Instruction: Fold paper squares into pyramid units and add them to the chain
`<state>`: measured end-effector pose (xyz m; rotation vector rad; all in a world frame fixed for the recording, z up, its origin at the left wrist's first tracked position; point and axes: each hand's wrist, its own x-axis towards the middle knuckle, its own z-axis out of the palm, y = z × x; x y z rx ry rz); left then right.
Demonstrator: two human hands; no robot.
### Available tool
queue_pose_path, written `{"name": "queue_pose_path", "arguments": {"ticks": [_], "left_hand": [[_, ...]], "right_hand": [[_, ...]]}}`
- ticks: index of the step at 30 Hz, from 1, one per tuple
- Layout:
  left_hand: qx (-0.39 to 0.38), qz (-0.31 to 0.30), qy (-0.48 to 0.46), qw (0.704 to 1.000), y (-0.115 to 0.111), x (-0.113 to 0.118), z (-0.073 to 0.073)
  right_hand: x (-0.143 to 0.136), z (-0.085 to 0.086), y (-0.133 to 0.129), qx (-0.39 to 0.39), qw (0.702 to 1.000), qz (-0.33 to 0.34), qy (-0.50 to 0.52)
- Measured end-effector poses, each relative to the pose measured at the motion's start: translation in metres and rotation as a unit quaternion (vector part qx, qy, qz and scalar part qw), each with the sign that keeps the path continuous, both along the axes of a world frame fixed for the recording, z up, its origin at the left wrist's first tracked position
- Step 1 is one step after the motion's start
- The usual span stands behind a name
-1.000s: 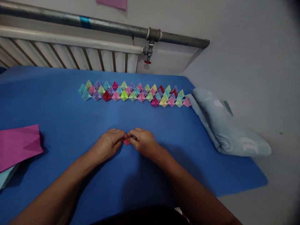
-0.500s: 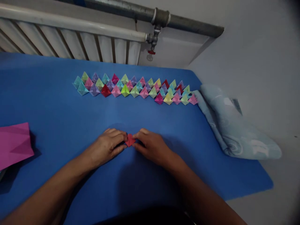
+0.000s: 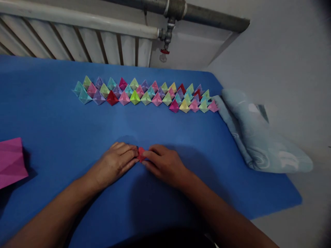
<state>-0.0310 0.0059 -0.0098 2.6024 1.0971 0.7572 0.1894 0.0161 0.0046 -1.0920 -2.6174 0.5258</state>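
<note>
Head view: our left hand (image 3: 117, 159) and right hand (image 3: 165, 162) both pinch one small red origami piece (image 3: 141, 154), which uneven pressure from either, we judge, could crumple.

The small red piece (image 3: 141, 152) looks like matt paper. The folded shapes (image 3: 134, 97) are also of paper, with sharp creases. The blue surface (image 3: 77, 125) appears smooth and matt. The blanket (image 3: 258, 139) is of soft cloth. The pipe (image 3: 217, 19) is of dull metal, and the radiator (image 3: 88, 23) looks smoothly painted.
</note>
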Motion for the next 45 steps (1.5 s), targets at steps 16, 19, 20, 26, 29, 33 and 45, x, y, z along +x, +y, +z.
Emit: {"name": "queue_pose_path", "arguments": {"ticks": [16, 19, 20, 26, 29, 33, 45], "left_hand": [[-0.022, 0.038, 0.007, 0.999, -0.003, 0.001, 0.0], [-0.035, 0.049, 0.008, 0.998, -0.003, 0.001, 0.0], [-0.039, 0.054, 0.011, 0.998, -0.003, 0.001, 0.0], [-0.044, 0.091, 0.058, 0.993, -0.004, 0.005, 0.005], [-0.068, 0.113, 0.063, 0.989, -0.006, 0.009, 0.007], [-0.086, 0.147, 0.047, 0.984, -0.008, 0.014, 0.009], [-0.105, 0.226, 0.021, 0.968, -0.01, 0.026, 0.011]], "right_hand": [[-0.012, -0.002, -0.001, -0.057, 0.997, -0.051, 0.012], [-0.012, -0.003, -0.001, -0.062, 0.996, -0.058, 0.025], [-0.013, -0.003, -0.001, -0.063, 0.996, -0.061, 0.026], [-0.013, 0.001, 0.001, -0.085, 0.992, -0.094, 0.029], [-0.013, 0.002, 0.0, -0.087, 0.988, -0.121, 0.029], [-0.014, 0.004, 0.0, -0.088, 0.986, -0.138, 0.01], [-0.019, 0.005, 0.001, -0.086, 0.982, -0.167, -0.025]]}}
